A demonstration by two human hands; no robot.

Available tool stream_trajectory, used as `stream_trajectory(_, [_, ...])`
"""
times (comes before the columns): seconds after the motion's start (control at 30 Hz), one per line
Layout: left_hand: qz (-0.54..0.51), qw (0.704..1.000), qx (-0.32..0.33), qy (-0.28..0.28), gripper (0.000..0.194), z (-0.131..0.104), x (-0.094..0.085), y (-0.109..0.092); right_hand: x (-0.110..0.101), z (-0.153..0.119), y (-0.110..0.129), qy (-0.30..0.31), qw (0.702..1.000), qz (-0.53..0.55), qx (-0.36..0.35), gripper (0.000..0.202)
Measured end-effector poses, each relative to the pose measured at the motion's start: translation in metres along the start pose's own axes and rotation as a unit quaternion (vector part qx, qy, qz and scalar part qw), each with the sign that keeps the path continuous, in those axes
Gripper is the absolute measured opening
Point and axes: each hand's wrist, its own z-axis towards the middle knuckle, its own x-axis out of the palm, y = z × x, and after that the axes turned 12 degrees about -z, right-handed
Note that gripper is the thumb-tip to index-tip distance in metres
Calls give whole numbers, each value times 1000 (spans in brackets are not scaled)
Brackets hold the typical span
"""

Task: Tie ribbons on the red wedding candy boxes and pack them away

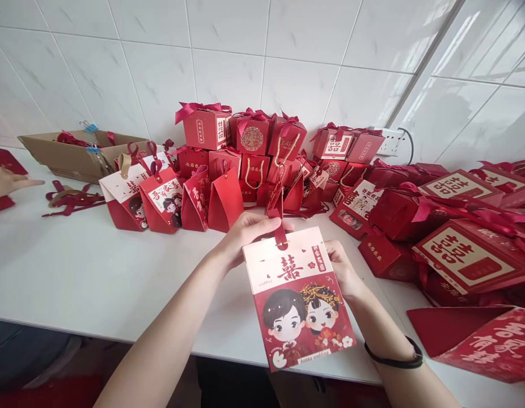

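A red and white wedding gift box (pixel 307 328) with a printed cartoon couple is held up over the table's front edge. Its top carries a dark red ribbon strap (pixel 280 233) looped through a slot. My left hand (pixel 249 231) is closed at the top left corner, fingers pinching by the strap. My right hand (pixel 342 269) grips the right edge, its fingers partly hidden behind the box. Just beyond my hands, several finished-looking peaked boxes stand in a row, among them a white-topped box (pixel 124 195) and a plain red box (pixel 225 201).
Stacked red boxes with bows (pixel 207 127) line the tiled wall. More boxes (pixel 469 255) crowd the right side, with a peaked box (pixel 479 343) near the front. Left are a cardboard carton (pixel 62 161), loose ribbon straps (pixel 73 199) and another person's hand (pixel 9 181).
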Motion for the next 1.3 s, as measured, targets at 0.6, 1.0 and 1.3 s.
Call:
stream_trajectory(0.6, [36, 997, -13, -66, 28, 0, 7, 1, -1, 0, 6, -49, 999, -20, -14, 23])
stream_trajectory(1.0, [21, 998, -22, -48, 30, 1, 5, 2, -5, -1, 4, -46, 998, -27, -36, 21])
stream_trajectory(1.3, [37, 997, -23, -60, 33, 1, 5, 1, -3, -1, 6, -56, 998, -35, -19, 22])
